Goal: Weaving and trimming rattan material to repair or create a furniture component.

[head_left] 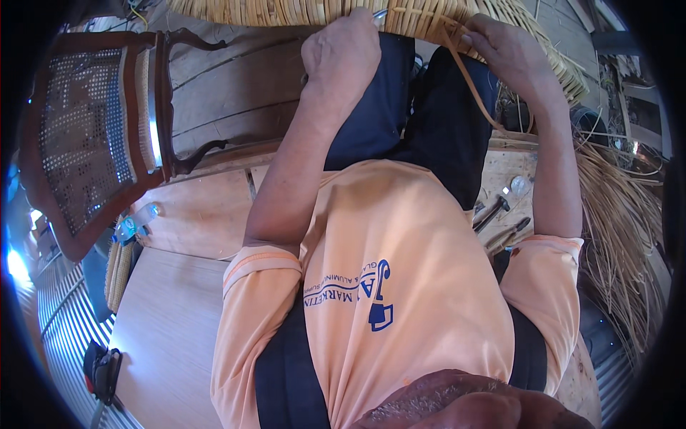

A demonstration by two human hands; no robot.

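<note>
The weave (pixel 421 27) runs along the top edge of the view, in front of the person's knees, its pale strands bound close together. A flat tan strip (pixel 468 79) comes off its near edge, hangs down past the right knee and bends round to the right in a loose curve. The left hand (pixel 341 53) is closed in a fist against the weave, wrapped around a tool (pixel 381 13) whose metal tip shows beside the fingers; most of the tool is hidden. The right hand (pixel 504 56) bends over the weave, fingers curled and fingertips just beside the strip; whether they pinch it cannot be told.

Below the hands are dark trousers (pixel 368 114) and a peach shirt (pixel 407 236). The person sits on a pale wooden bench (pixel 193 207). To the right, small dark tools (pixel 493 213) lie on the bench near a round clear thing (pixel 520 186), and beyond the right arm a heap of dry strands (pixel 622 222) spills downward. To the left, a clear bottle (pixel 136 223) is at the bench's end, near a brown chair (pixel 86 136) with a cane panel, its curved legs pointing toward the person. Planks (pixel 243 86) make the floor.
</note>
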